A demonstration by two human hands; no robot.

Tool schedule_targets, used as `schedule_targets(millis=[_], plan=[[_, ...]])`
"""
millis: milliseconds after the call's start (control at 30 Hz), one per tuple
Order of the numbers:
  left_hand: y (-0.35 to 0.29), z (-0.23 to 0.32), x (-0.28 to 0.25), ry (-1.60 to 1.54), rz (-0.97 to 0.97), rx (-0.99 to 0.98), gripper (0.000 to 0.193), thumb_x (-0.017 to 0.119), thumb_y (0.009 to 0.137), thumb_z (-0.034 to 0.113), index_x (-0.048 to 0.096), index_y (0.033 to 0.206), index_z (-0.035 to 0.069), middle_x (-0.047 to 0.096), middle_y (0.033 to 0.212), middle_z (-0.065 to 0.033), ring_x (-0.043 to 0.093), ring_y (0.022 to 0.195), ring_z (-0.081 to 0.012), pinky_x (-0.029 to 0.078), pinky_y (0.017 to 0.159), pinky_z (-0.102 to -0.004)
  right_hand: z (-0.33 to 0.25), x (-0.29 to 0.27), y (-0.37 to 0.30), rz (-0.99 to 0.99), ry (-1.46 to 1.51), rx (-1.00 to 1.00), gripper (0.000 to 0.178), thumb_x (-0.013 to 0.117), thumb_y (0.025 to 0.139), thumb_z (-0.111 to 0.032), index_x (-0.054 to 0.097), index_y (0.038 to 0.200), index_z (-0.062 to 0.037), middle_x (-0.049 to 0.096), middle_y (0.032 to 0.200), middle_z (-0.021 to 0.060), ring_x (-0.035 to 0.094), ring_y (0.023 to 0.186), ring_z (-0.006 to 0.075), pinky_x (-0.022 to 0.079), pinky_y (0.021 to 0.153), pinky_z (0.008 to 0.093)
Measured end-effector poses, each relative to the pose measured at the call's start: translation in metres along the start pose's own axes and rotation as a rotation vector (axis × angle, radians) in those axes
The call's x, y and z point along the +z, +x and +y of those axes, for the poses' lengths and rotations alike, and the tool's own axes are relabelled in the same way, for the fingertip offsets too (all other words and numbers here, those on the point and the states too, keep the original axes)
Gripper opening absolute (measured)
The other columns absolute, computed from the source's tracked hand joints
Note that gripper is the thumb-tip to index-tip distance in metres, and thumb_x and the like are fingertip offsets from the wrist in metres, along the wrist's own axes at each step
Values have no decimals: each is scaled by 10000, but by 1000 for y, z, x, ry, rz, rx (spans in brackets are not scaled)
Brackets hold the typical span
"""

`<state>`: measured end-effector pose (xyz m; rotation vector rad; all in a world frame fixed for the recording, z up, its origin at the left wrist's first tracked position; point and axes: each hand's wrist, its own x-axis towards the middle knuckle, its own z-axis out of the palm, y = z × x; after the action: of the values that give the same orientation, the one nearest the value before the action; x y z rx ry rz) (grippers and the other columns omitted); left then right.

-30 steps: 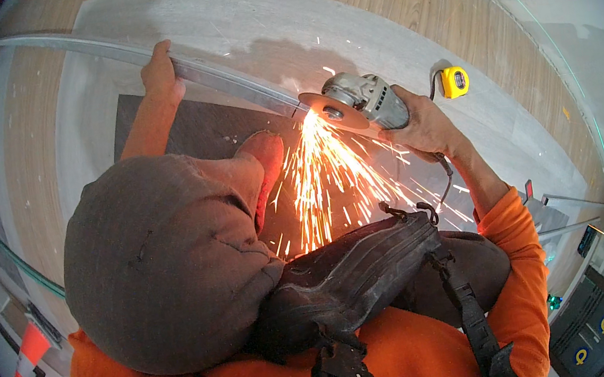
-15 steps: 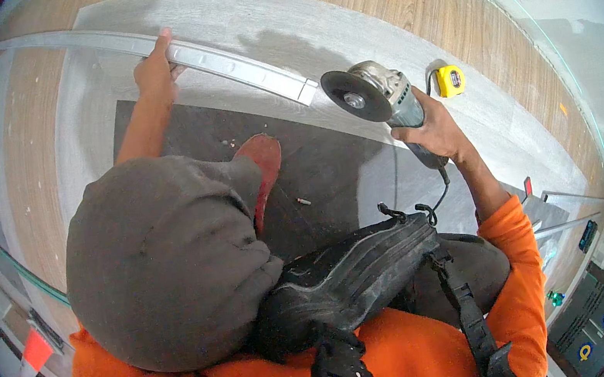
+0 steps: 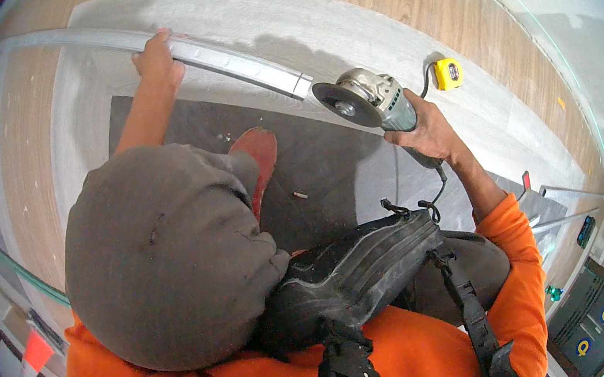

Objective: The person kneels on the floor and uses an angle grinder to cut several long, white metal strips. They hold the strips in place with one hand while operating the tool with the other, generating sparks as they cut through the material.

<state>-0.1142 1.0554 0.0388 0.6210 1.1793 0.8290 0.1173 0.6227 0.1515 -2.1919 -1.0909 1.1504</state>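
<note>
My left hand (image 3: pixel 159 60) is wrapped round a long, pale metal channel (image 3: pixel 240 63), which runs from the far left toward the middle. A dark line crosses the channel close to its right end. My right hand (image 3: pixel 430 126) grips the body of an angle grinder (image 3: pixel 395 104). The grinder's dark cutting disc (image 3: pixel 336 97) faces left and sits just off the channel's right end, with a small gap apparent. Whether the disc is spinning cannot be made out. A cord (image 3: pixel 443 181) trails from the grinder's rear end.
A yellow tape measure (image 3: pixel 449 74) lies on the pale floor planks right of the grinder. My red shoe (image 3: pixel 260 159) rests on a dark floor sheet (image 3: pixel 321 158) below the channel. A small stub (image 3: pixel 301 195) lies there. Metal strips (image 3: pixel 568 219) lie at right, near the wall.
The channel has rolled slightly in my left hand and its right end has shifted a little left. The grinder has moved slightly left, with its disc tilted differently.
</note>
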Motion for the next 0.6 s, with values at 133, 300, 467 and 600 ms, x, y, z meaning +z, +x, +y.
schedule_targets(millis=[133, 300, 467, 600], plan=[[-21, 8, 13, 31, 49, -4, 874, 664, 884, -21, 119, 1565, 21, 426, 1452, -285, 597, 1191, -419, 506, 1002, -572, 1, 0, 0, 9, -29, 15, 716, 822, 717, -353, 574, 1299, -17, 720, 1072, 227, 711, 1001, 363, 538, 916, 421], [12, 6, -19, 781, -70, 211, 654, 668, 892, 31, 344, 1459, 0, 474, 1460, -230, 561, 1261, -364, 467, 1055, -455, -2, -1, 4, 12, -40, -6, 718, 813, 709, -349, 575, 1301, -20, 721, 1057, 233, 714, 987, 375, 540, 903, 433], [7, -1, -8, 556, -44, 114, 723, 675, 879, 49, 295, 1493, 25, 460, 1483, -220, 528, 1302, -357, 449, 1069, -460, 3, -2, 2, 17, -70, 6, 709, 808, 708, -355, 575, 1289, -23, 720, 1053, 237, 715, 985, 386, 542, 900, 440], [-12, 9, 2, 68, 63, -45, 878, 685, 864, 47, 160, 1568, 58, 429, 1500, -232, 509, 1313, -383, 455, 1054, -524, -1, -2, 5, 5, -66, -23, 703, 806, 711, -370, 578, 1279, -25, 719, 1054, 238, 717, 985, 386, 544, 896, 440]])
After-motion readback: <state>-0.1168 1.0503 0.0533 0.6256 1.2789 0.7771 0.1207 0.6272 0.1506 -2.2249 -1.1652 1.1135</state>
